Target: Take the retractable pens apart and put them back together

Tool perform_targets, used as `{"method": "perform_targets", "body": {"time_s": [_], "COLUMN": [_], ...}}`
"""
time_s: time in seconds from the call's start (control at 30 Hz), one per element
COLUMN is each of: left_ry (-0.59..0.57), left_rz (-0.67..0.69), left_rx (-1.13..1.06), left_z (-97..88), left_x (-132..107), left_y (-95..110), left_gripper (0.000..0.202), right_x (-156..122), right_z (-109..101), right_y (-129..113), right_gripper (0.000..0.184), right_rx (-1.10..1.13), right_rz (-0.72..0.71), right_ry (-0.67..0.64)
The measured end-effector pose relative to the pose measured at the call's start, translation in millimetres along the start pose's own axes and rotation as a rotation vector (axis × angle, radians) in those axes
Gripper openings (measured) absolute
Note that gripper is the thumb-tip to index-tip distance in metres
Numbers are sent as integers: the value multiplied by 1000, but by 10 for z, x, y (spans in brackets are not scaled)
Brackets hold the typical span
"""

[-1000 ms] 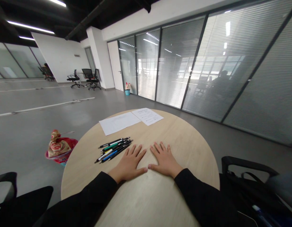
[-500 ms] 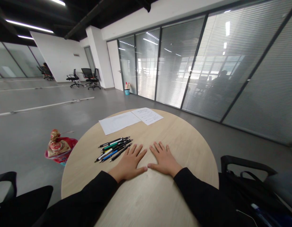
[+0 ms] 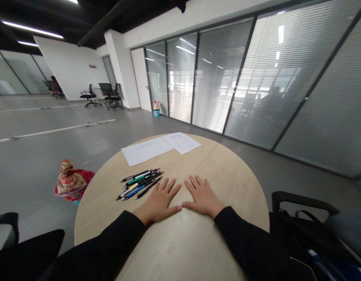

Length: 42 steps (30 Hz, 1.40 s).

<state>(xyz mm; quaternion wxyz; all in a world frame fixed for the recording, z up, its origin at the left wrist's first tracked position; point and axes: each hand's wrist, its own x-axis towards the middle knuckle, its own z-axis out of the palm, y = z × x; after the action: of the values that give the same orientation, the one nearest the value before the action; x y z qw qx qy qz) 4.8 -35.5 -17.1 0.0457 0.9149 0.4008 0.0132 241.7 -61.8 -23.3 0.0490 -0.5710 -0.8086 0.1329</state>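
My left hand (image 3: 159,203) lies flat on the round wooden table (image 3: 227,168), palm down with fingers spread. Just left of its fingertips is a loose pile of several pens (image 3: 139,183), mostly black, with green, blue, white and yellow among them. My right hand (image 3: 203,198) rests palm down too, its fingers apart and nothing under them that I can see. The two thumbs point toward each other and almost meet. Beyond the pens, two sheets of white paper lie side by side: a faintly marked one (image 3: 146,150) and a printed one (image 3: 182,142).
A bin with a red and gold bag (image 3: 69,181) stands on the floor left of the table. Black chairs flank me, one at left (image 3: 28,249) and one at right (image 3: 303,201) with a dark bag on it. Glass partitions (image 3: 215,82) run along the far side.
Both hands, the pens and the papers keep their places on the table. Only the camera's view has shifted very slightly.
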Motion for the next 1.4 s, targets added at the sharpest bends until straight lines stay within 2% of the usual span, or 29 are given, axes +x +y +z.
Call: {"method": "perform_targets", "body": {"time_s": [0.3, 0.67, 1.4], "left_ry": [18, -22, 0], "left_rz": [13, 9, 9], "left_rx": [-7, -6, -18], "left_z": [37, -47, 4], "left_x": [7, -6, 0], "left_y": [-20, 27, 0], "left_gripper": [87, 87, 86], "right_x": [-31, -25, -15], "right_z": [-43, -46, -14], "right_y": [-26, -25, -12], "right_gripper": [101, 101, 100], "right_rx": [8, 11, -8], "right_rz": [4, 8, 3], "right_ry": [-8, -14, 3]}}
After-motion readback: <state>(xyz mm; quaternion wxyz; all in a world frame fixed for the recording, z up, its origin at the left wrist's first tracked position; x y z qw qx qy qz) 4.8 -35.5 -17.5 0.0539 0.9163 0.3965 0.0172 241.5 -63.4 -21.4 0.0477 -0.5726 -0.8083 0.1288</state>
